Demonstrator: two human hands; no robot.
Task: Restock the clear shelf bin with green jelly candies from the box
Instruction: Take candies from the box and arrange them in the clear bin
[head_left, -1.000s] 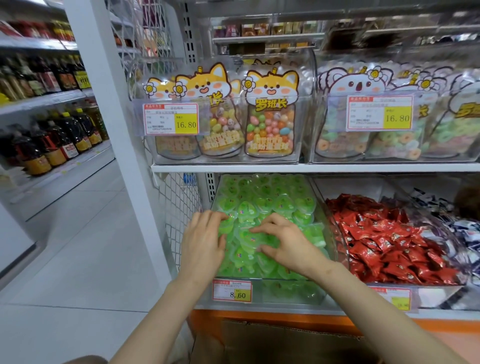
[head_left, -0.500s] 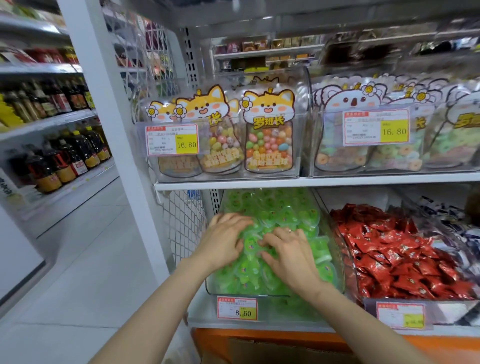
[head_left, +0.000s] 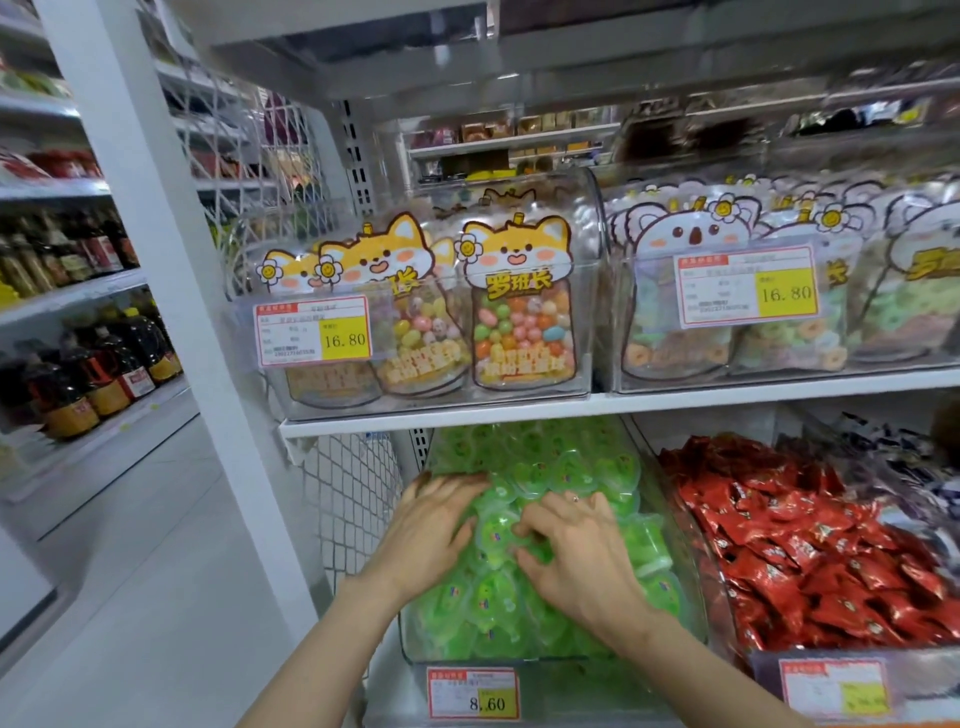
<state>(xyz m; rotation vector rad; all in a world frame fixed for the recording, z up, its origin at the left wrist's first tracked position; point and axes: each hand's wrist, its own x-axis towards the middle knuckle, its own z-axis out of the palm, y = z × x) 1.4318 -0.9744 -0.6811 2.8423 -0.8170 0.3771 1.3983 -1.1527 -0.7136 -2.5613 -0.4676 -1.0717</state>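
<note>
Head view: both hands are in the clear shelf bin (head_left: 415, 639), lower centre of the frame, on top of the green jelly candies (head_left: 566, 467) that fill it almost to the rim. The left hand (head_left: 431, 530) lies flat with fingers spread, pressing on the left of the heap and holding nothing. The right hand (head_left: 582, 556) has its fingers bent onto the middle of the heap; whether it pinches a candy I cannot tell.

This looks like the levelling step, with the heap being spread and patted down. The box is out of frame. The next move probably calls for pushing the mound toward the back so nothing slides over the low front wall, then reaching down for more if any remain.

Counted: two hands, one green bin, one price tag (head_left: 472, 693) below it. One bin of red-wrapped sweets (head_left: 810, 551) sits at lower right, and two bins of bagged sweets stand on the shelf above. The jellies are too many to count.
</note>
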